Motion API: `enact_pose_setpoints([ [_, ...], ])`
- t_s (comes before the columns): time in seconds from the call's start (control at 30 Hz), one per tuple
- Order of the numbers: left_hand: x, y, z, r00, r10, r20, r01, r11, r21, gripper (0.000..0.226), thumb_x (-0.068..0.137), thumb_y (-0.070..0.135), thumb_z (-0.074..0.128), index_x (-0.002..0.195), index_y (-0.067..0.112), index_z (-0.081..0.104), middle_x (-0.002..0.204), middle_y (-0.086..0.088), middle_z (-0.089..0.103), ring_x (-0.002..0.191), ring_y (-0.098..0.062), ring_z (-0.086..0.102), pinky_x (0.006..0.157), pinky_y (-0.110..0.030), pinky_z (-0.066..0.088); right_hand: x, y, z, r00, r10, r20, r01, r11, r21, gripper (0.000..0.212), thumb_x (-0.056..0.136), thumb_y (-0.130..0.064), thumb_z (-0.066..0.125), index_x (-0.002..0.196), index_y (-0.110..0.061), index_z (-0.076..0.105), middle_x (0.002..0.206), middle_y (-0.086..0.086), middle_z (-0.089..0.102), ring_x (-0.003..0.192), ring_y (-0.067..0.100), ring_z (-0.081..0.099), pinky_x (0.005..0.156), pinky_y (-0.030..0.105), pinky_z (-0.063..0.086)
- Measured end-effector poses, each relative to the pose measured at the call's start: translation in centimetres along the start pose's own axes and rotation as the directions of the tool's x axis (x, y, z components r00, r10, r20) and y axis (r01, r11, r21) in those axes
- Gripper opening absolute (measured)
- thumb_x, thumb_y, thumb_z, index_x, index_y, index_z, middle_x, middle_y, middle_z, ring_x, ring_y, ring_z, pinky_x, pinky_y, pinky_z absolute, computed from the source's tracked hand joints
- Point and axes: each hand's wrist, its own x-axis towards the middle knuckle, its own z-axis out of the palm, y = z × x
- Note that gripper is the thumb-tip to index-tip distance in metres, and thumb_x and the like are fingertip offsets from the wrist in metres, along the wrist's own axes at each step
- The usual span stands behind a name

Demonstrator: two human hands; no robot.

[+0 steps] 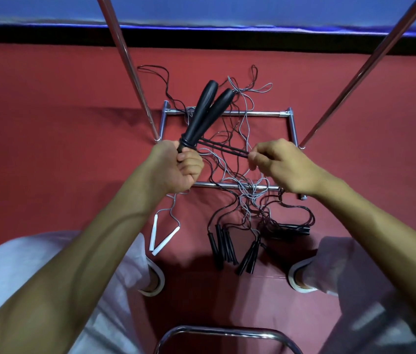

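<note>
Centre of frame, a little above middle: the left hand (177, 169) is a closed fist, fingers curled tight round the lower ends of a pair of black handles (198, 118). The handles rise up and to the right from the fist and spread slightly at their tips. A few turns of black rope (223, 148) are wound round them just above the fist. From those turns, doubled strands run taut to the right and slightly down to the right hand (278, 164). That hand pinches the strands between thumb and forefinger, its other fingers curled in beneath. Both hands are raised above a red floor (48, 123), near each other but apart. Directly under them lies a rectangular chrome frame (258, 113) with a tangle of grey and black cords (247, 198) draped over and through it. Lower left of the tangle, a pair of white handles (162, 238) lies on the floor in a narrow V, tied in by a grey cord. Lower centre, several sets of black handles (224, 246) lie close together, and one more set (291, 229) lies further right. Two chrome poles slant up from the frame's corners, one to the upper left (125, 60) and one to the upper right (370, 65). A blue mat (201, 8) runs along the top edge. Pale trouser legs and two shoes (154, 279) fill the bottom corners, and a curved chrome bar (227, 333) sits at bottom centre.
</note>
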Motion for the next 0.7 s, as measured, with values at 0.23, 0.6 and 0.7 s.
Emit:
enact_pose_setpoints([
  [0.23,1.3,-0.5,-0.3,0.987,0.107,-0.118,-0.118,0.989,-0.092,0.049,0.102,0.016,0.026,0.054,0.016,0.032,0.044,0.006,0.023,0.031,-0.008,0.018,0.029,-0.020,0.013,0.3,-1.1,0.4,0.898,0.076,0.432,-0.367,0.671,0.645,0.038,0.107,-0.016,0.044,0.098,0.011,0.069,0.043,0.006,0.039,0.029,0.009,0.020,0.038,0.024,0.009],
  [0.6,1.7,-3.8,0.3,0.255,0.920,0.298,-0.079,-0.287,0.955,0.054,0.105,0.039,0.044,0.084,-0.002,0.072,0.083,-0.028,0.067,0.083,-0.046,0.060,0.068,-0.044,0.035,-1.8,-3.3,0.2,0.953,-0.042,0.300,-0.172,0.739,0.652,0.036,0.104,-0.020,0.055,0.079,0.004,0.064,0.038,0.006,0.038,0.028,0.011,0.022,0.036,0.016,0.023],
  [0.7,1.9,-4.4,0.3,0.316,0.881,0.352,0.067,-0.391,0.918,0.052,0.103,0.046,0.046,0.089,0.003,0.072,0.085,-0.024,0.067,0.084,-0.045,0.061,0.064,-0.039,0.031,-1.8,-2.5,0.2,0.943,-0.020,0.331,-0.205,0.750,0.629,0.033,0.103,-0.018,0.055,0.077,-0.002,0.066,0.039,0.007,0.040,0.027,0.011,0.024,0.037,0.022,0.018],
])
